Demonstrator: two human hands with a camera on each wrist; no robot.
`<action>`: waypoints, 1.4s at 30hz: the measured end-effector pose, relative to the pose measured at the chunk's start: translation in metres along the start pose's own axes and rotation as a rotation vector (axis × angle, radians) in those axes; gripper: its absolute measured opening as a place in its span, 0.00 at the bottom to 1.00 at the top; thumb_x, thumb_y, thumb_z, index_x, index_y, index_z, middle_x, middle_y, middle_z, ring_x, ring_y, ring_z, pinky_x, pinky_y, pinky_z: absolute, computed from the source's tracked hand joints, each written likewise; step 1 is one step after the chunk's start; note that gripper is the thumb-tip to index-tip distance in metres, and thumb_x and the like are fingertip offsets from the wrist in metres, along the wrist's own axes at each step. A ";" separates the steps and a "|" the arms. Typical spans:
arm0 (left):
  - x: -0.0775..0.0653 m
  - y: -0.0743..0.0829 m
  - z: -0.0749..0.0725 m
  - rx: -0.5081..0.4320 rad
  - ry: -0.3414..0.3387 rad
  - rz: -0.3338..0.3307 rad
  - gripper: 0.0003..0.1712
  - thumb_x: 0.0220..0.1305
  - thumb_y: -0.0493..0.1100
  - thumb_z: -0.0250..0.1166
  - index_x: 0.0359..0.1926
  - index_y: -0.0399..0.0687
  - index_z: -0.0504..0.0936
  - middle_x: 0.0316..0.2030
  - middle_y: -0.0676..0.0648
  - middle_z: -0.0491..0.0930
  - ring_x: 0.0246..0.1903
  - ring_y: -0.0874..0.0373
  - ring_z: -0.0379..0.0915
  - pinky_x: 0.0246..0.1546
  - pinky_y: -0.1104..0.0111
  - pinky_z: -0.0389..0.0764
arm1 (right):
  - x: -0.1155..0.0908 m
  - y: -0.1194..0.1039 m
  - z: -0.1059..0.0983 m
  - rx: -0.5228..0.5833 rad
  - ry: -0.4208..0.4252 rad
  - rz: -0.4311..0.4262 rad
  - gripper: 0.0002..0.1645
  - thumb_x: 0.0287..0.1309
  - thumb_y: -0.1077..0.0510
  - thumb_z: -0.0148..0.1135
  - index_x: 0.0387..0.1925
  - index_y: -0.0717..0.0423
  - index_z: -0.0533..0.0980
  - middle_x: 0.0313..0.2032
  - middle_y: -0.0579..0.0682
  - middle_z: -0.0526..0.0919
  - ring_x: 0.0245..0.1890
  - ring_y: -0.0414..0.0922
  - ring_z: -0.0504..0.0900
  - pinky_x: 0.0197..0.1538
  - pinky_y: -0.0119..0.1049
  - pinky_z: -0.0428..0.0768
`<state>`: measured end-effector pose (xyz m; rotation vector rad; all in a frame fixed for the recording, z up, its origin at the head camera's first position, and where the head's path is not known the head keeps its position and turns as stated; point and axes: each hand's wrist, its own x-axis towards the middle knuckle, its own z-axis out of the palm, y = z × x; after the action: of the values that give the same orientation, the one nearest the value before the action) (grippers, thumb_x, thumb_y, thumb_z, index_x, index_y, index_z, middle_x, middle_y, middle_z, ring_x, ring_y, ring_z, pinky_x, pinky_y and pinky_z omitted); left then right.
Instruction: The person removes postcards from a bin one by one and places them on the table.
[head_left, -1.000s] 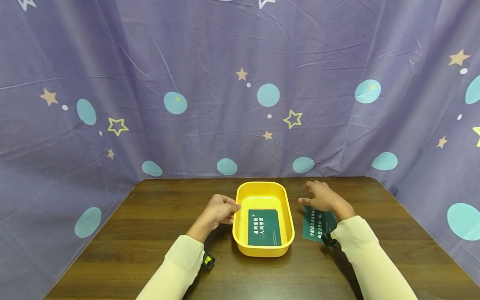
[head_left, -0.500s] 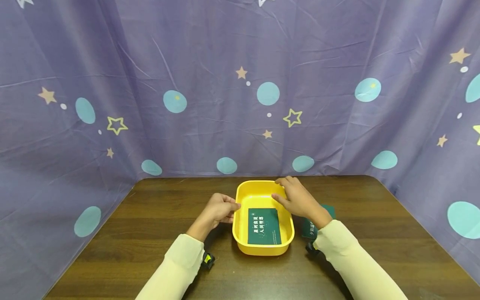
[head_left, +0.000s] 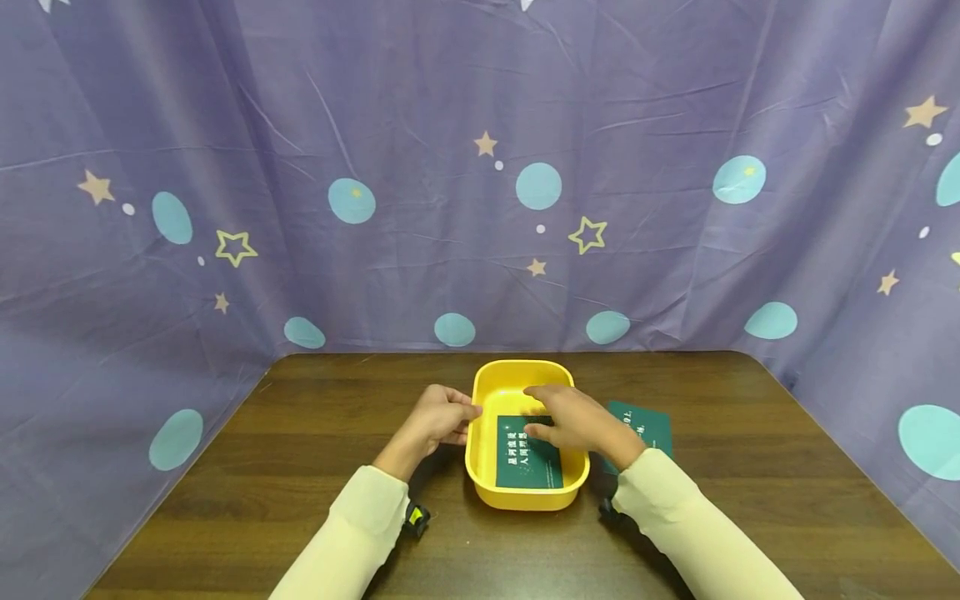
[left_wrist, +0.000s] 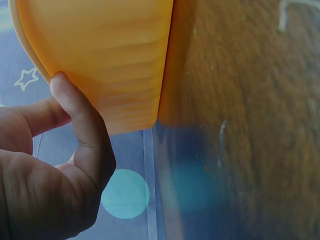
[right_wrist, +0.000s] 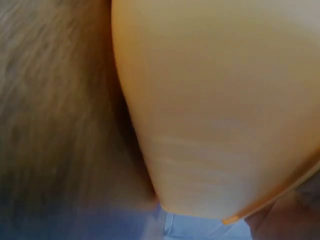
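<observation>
A yellow plastic tray (head_left: 525,499) stands on the table, with a dark green card (head_left: 522,471) bearing white lettering on its floor. My left hand (head_left: 437,415) pinches the tray's left rim; in the left wrist view its thumb and finger meet at the edge of the tray wall (left_wrist: 115,60). My right hand (head_left: 576,422) reaches across the right rim with fingers extended over the card, covering its upper right part. The outside of the tray (right_wrist: 210,125) fills most of the right wrist view, and only a bit of the hand (right_wrist: 282,220) shows past the rim.
A second green card (head_left: 649,423) lies on the wooden table (head_left: 322,467) right of the tray, partly behind the right wrist. A purple curtain (head_left: 420,250) with stars and dots hangs behind the table's far edge.
My right hand has moved left from above the second card, over the tray's right rim, to above the card inside. The left hand and the tray have stayed in place.
</observation>
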<state>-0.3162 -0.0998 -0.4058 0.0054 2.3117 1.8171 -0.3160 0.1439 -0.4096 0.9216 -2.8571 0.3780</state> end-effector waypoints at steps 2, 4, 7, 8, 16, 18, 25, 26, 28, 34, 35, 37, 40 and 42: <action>0.000 0.001 0.000 -0.001 0.000 -0.001 0.09 0.61 0.33 0.66 0.38 0.31 0.77 0.32 0.34 0.79 0.18 0.59 0.73 0.20 0.69 0.84 | 0.000 -0.001 0.000 -0.025 -0.017 -0.012 0.39 0.61 0.39 0.64 0.65 0.57 0.69 0.60 0.52 0.75 0.59 0.48 0.72 0.63 0.45 0.72; 0.000 0.001 0.000 -0.004 -0.002 -0.004 0.09 0.61 0.33 0.66 0.38 0.31 0.76 0.31 0.35 0.79 0.17 0.59 0.73 0.20 0.69 0.84 | 0.000 -0.003 0.000 -0.055 -0.027 -0.029 0.41 0.59 0.37 0.64 0.65 0.58 0.70 0.58 0.51 0.77 0.57 0.48 0.74 0.62 0.45 0.72; 0.001 0.001 -0.001 -0.007 -0.002 -0.002 0.09 0.60 0.33 0.66 0.38 0.31 0.77 0.29 0.36 0.78 0.17 0.60 0.72 0.20 0.69 0.84 | 0.000 -0.004 0.000 -0.087 -0.055 -0.039 0.46 0.55 0.32 0.64 0.65 0.58 0.70 0.57 0.50 0.78 0.56 0.46 0.75 0.64 0.45 0.69; 0.001 0.000 -0.001 -0.008 -0.003 -0.001 0.09 0.60 0.33 0.66 0.38 0.31 0.77 0.29 0.37 0.78 0.17 0.60 0.72 0.20 0.69 0.84 | 0.000 -0.005 0.000 -0.096 -0.069 -0.036 0.48 0.53 0.29 0.63 0.65 0.58 0.70 0.57 0.49 0.78 0.55 0.45 0.75 0.65 0.46 0.67; 0.000 0.000 -0.001 -0.012 -0.004 -0.007 0.09 0.60 0.33 0.66 0.38 0.31 0.77 0.29 0.37 0.79 0.17 0.60 0.72 0.20 0.69 0.84 | 0.002 -0.006 0.003 -0.179 -0.182 -0.023 0.60 0.41 0.19 0.61 0.67 0.54 0.68 0.57 0.47 0.78 0.53 0.42 0.76 0.66 0.47 0.61; 0.000 0.000 -0.001 -0.011 -0.005 -0.006 0.09 0.60 0.33 0.66 0.39 0.31 0.77 0.29 0.37 0.79 0.17 0.60 0.72 0.20 0.69 0.84 | 0.002 -0.006 0.002 -0.198 -0.194 -0.023 0.61 0.39 0.18 0.61 0.67 0.53 0.69 0.56 0.46 0.79 0.52 0.42 0.77 0.65 0.47 0.62; -0.001 0.001 -0.001 -0.006 -0.009 -0.009 0.09 0.60 0.33 0.66 0.39 0.31 0.77 0.29 0.36 0.79 0.17 0.60 0.72 0.20 0.69 0.84 | 0.002 -0.007 0.002 -0.217 -0.191 -0.032 0.59 0.36 0.18 0.62 0.63 0.51 0.72 0.51 0.45 0.82 0.47 0.41 0.77 0.58 0.45 0.66; -0.001 0.001 -0.001 -0.006 -0.009 -0.010 0.09 0.60 0.33 0.66 0.39 0.31 0.77 0.30 0.35 0.79 0.17 0.60 0.73 0.20 0.69 0.84 | 0.002 -0.007 0.002 -0.218 -0.189 -0.033 0.59 0.36 0.18 0.62 0.63 0.51 0.72 0.51 0.45 0.82 0.46 0.41 0.77 0.57 0.44 0.66; -0.001 0.001 -0.002 -0.006 -0.010 -0.011 0.09 0.60 0.33 0.66 0.39 0.31 0.77 0.30 0.35 0.79 0.17 0.60 0.73 0.19 0.69 0.84 | 0.002 -0.008 0.002 -0.219 -0.184 -0.034 0.57 0.37 0.18 0.62 0.62 0.51 0.73 0.50 0.44 0.82 0.46 0.41 0.77 0.56 0.44 0.67; 0.000 0.000 -0.001 -0.004 -0.009 -0.007 0.09 0.60 0.33 0.66 0.39 0.31 0.77 0.32 0.34 0.79 0.17 0.59 0.73 0.19 0.69 0.83 | 0.001 -0.012 0.001 -0.238 -0.167 -0.043 0.55 0.38 0.20 0.64 0.60 0.51 0.74 0.47 0.45 0.82 0.44 0.43 0.78 0.54 0.46 0.71; 0.000 0.000 -0.001 -0.004 -0.009 -0.006 0.09 0.60 0.33 0.66 0.39 0.31 0.77 0.32 0.34 0.79 0.17 0.59 0.73 0.19 0.69 0.83 | 0.001 -0.013 0.001 -0.244 -0.163 -0.044 0.56 0.38 0.20 0.64 0.61 0.52 0.73 0.47 0.46 0.82 0.45 0.44 0.78 0.55 0.46 0.71; 0.001 -0.001 -0.001 -0.003 -0.010 -0.006 0.09 0.60 0.33 0.66 0.39 0.31 0.77 0.32 0.34 0.79 0.17 0.59 0.73 0.19 0.70 0.83 | 0.000 -0.014 0.000 -0.245 -0.148 -0.038 0.58 0.37 0.20 0.65 0.63 0.54 0.71 0.50 0.49 0.80 0.47 0.47 0.77 0.56 0.47 0.73; 0.002 -0.001 -0.001 -0.003 -0.013 -0.008 0.10 0.60 0.33 0.66 0.39 0.31 0.77 0.31 0.35 0.79 0.17 0.60 0.72 0.19 0.70 0.83 | -0.002 -0.016 -0.002 -0.232 -0.118 -0.026 0.62 0.35 0.22 0.67 0.66 0.55 0.68 0.54 0.52 0.76 0.51 0.50 0.74 0.57 0.46 0.74; 0.001 0.000 -0.002 -0.004 -0.015 -0.006 0.10 0.60 0.34 0.66 0.39 0.31 0.77 0.30 0.36 0.79 0.17 0.60 0.72 0.18 0.70 0.83 | -0.003 -0.017 -0.005 -0.219 -0.099 -0.021 0.63 0.34 0.23 0.69 0.67 0.56 0.67 0.55 0.53 0.74 0.52 0.50 0.72 0.56 0.43 0.76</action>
<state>-0.3177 -0.1014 -0.4061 0.0117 2.2962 1.8123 -0.3035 0.1333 -0.4022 0.9517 -2.8989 0.0162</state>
